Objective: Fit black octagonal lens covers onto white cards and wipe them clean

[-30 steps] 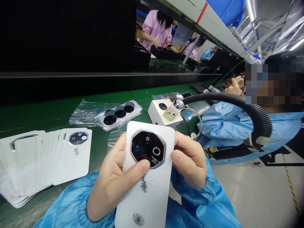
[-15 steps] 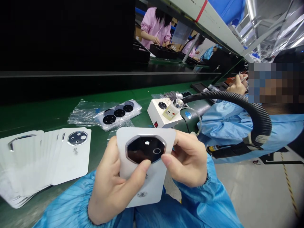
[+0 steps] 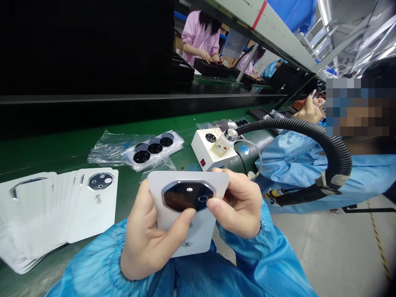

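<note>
Between my hands is a white phone back cover with a dark, shiny octagonal camera panel set in a metal rim. My left hand grips its left side, thumb pressed on the panel's lower edge. My right hand holds the right side, with the thumb at the panel's lower right corner and the fingers behind. To the left, a fanned stack of similar white covers lies on the green bench. Beyond my hands, dark octagonal panels sit on a clear sheet with plastic film.
A white box with a red switch carries a small bottle. A black corrugated hose arches over the right side. Close on the right sits a co-worker in a blue sleeve; a person in pink works across the bench.
The cover has tipped slightly, its bottom edge now higher in view. My right hand has shifted a little left, its thumb now over the panel's lower right corner.
</note>
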`<state>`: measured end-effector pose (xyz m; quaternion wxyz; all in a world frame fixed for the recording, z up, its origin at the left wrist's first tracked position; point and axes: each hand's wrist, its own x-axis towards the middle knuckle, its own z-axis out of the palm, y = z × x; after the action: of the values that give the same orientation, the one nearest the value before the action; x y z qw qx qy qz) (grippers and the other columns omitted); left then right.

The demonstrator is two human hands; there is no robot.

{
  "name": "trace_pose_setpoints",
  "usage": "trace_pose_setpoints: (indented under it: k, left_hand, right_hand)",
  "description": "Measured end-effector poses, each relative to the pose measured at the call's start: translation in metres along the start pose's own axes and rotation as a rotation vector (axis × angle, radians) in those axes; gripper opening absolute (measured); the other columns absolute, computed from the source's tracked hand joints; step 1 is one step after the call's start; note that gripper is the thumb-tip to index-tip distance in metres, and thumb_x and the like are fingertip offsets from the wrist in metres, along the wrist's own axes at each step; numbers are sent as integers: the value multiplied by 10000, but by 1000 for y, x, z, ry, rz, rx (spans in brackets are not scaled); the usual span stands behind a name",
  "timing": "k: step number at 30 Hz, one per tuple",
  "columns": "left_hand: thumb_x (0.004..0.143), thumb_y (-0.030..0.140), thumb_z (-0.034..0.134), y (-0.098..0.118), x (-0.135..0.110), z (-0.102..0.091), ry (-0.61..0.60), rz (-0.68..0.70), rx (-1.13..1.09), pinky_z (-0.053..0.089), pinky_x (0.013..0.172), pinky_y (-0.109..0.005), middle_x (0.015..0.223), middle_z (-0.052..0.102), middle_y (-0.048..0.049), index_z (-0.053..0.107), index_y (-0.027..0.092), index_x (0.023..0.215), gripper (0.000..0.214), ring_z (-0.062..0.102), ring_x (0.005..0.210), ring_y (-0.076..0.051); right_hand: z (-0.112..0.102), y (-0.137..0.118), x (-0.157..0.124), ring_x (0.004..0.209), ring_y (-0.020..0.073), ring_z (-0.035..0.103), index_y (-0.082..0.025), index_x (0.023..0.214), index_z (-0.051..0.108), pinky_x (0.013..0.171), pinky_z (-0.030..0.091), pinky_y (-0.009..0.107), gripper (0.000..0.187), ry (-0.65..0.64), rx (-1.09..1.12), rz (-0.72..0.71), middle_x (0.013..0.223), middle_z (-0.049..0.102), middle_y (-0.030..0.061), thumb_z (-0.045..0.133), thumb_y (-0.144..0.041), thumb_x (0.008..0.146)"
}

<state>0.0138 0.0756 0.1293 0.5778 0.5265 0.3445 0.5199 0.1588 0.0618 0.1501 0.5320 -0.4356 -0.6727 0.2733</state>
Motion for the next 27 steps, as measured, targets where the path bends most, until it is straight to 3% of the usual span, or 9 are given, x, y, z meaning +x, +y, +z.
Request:
trace_pose_setpoints:
  k: [7, 11, 15, 19, 27]
  left_hand:
    - [743, 186, 637, 7, 6, 2, -42, -137, -51, 523, 605, -167, 821, 642, 43, 541, 260, 964, 252, 647, 736, -130]
    - [720, 128, 659, 15, 9, 2, -28, -196, -107, 507, 563, -108, 778, 642, 66, 548, 253, 928, 266, 636, 687, -90]
    - [745, 190, 671, 21, 13, -4, -121, -414, -257, 492, 446, -138, 669, 629, 72, 512, 268, 1015, 323, 610, 528, -92]
    - [722, 238, 706, 22, 16, -10, -211, -563, -391, 498, 450, -166, 677, 642, 44, 502, 264, 1040, 378, 612, 513, -107]
    - [761, 202, 683, 10, 20, -19, -406, -505, -545, 486, 445, -146, 661, 666, 24, 522, 274, 1054, 342, 590, 494, -88]
  right_hand:
    - [4, 3, 2, 450, 48, 222, -201, 604, 361, 414, 242, 221, 236, 61, 49, 109, 538, 313, -63, 559, -187, 731]
    - [7, 4, 3, 479, 58, 291, -200, 638, 400, 421, 277, 204, 200, 46, 158, 188, 564, 348, -52, 563, -197, 754]
    - [6, 8, 3, 547, 74, 426, -199, 794, 524, 444, 340, 192, 115, -43, 417, 285, 665, 471, -18, 581, -297, 817]
    - [6, 13, 1, 518, 74, 400, -197, 859, 563, 431, 308, 206, 219, -63, 551, 314, 622, 456, -21, 505, -408, 869]
    - [8, 7, 2, 540, 89, 390, -192, 780, 529, 487, 293, 248, 229, -33, 436, 254, 599, 444, -26, 514, -400, 875]
